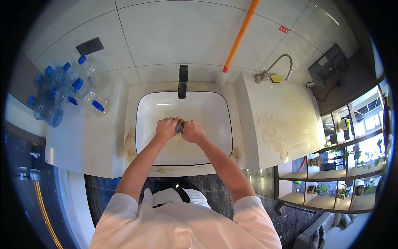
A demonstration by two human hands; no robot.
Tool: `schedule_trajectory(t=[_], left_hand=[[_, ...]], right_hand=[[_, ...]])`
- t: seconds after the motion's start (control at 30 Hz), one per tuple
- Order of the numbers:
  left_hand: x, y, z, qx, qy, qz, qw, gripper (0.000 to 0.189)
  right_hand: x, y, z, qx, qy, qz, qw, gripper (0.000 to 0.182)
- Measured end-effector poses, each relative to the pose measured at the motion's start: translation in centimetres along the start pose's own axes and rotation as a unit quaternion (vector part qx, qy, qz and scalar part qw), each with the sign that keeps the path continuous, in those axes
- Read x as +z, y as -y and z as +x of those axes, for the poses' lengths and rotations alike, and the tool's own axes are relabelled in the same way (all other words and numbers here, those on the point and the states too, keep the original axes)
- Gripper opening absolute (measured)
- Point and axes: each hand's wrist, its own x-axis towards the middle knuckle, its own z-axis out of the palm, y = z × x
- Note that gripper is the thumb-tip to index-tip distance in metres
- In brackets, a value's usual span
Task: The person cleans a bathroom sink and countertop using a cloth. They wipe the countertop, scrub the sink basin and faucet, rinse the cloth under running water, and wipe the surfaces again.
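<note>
Over the white washbasin (pixel 183 155), my left hand (pixel 167 127) and my right hand (pixel 192 131) are held close together as fists. A bunched grey and yellowish-brown cloth (pixel 179 128) is squeezed between them, and both hands grip it. Most of the cloth is hidden inside the fingers, so its full shape cannot be made out. Beyond my hands, a black faucet (pixel 183 81) rises at the basin's back edge. It stands apart from the hands and the cloth.
Several clear plastic bottles (pixel 87 90) with blue caps crowd the left counter (pixel 96 133). The right counter (pixel 279 124) carries brown smears, a curved metal tap (pixel 290 63) and a yellow sponge (pixel 276 78). An orange pole (pixel 241 35) leans at the wall. Shelves (pixel 323 175) with plants stand at right.
</note>
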Motion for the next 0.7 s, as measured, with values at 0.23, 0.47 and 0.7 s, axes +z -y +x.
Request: schedule_trajectory(t=[0.23,0.47,0.7], left_hand=[[-0.2,0.8,-1.0,0.076,-0.043,0.003,0.996,0.032],[-0.4,0.5,-0.8,0.123,-0.064,0.002,0.99,0.038],[-0.4,0.3,-0.8,0.13,-0.044,0.004,0.991,0.041]], right_hand=[[1.3,-0.3,-0.5,0.01,0.019,0.15,0.988,0.018],[2.0,-1.6,-1.1,-0.021,0.023,0.225,0.974,0.021],[1.1,-1.4,-1.7,-0.008,0.041,0.266,0.963,0.023]])
